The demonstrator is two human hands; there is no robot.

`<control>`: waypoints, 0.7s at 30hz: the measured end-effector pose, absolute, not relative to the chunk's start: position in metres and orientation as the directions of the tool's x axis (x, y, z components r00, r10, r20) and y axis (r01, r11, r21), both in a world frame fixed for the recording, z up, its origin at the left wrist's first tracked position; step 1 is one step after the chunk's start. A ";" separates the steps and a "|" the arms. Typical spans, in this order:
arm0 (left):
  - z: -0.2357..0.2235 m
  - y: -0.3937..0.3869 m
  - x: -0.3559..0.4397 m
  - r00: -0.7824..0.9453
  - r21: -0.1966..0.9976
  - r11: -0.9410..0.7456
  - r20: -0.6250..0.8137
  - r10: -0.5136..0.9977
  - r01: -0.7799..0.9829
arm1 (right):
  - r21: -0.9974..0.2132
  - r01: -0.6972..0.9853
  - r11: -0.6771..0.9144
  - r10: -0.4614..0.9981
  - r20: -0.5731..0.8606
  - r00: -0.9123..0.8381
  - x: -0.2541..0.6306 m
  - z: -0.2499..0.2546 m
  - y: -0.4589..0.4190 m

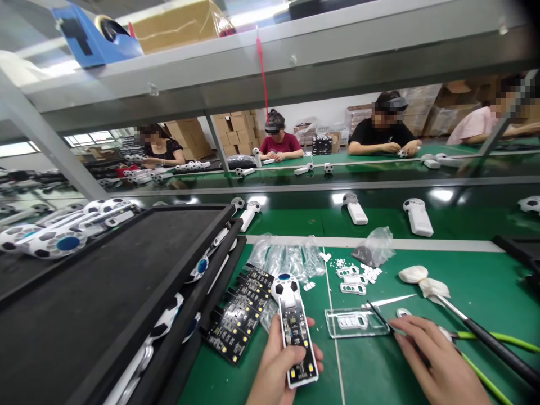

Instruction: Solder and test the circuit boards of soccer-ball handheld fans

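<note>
My left hand (278, 365) is closed around a white handheld device (295, 332) with a football-patterned head and an exposed circuit board facing up. To its right, my right hand (434, 360) pinches black tweezers (379, 318), whose tip points at a clear plastic jig (356, 323) holding a small white part. Small white button parts (354, 278) lie scattered beyond the jig on the green table (371, 371).
Black trays (105, 304) of football devices are stacked at left, with a row of circuit boards (240, 315) beside them. Clear bags (287, 256), a white cloth wad (422, 278), a black tool with green cable (493, 340). Other people work across the conveyor (379, 216).
</note>
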State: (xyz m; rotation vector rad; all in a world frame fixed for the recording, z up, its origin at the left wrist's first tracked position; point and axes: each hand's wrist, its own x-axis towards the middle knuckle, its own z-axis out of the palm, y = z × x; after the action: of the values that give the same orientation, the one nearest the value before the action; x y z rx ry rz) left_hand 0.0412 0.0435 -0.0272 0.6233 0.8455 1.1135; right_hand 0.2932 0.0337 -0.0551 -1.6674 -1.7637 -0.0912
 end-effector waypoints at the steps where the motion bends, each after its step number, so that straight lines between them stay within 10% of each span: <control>1: -0.028 0.044 0.041 0.198 0.798 0.330 -0.265 0.944 -0.505 | -0.412 0.895 0.169 0.845 0.528 0.084 0.291 -0.052 0.035; 21: -0.038 0.049 0.027 0.391 0.873 0.319 -0.166 0.905 -0.368 | -0.404 0.877 0.259 0.902 0.427 -0.070 0.315 -0.078 0.026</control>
State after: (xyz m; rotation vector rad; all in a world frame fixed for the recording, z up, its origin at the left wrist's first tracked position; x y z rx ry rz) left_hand 0.0275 0.0490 -0.0384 0.8610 0.7526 0.9498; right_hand 0.3151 0.0259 -0.0779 -1.6083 -1.9324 0.0525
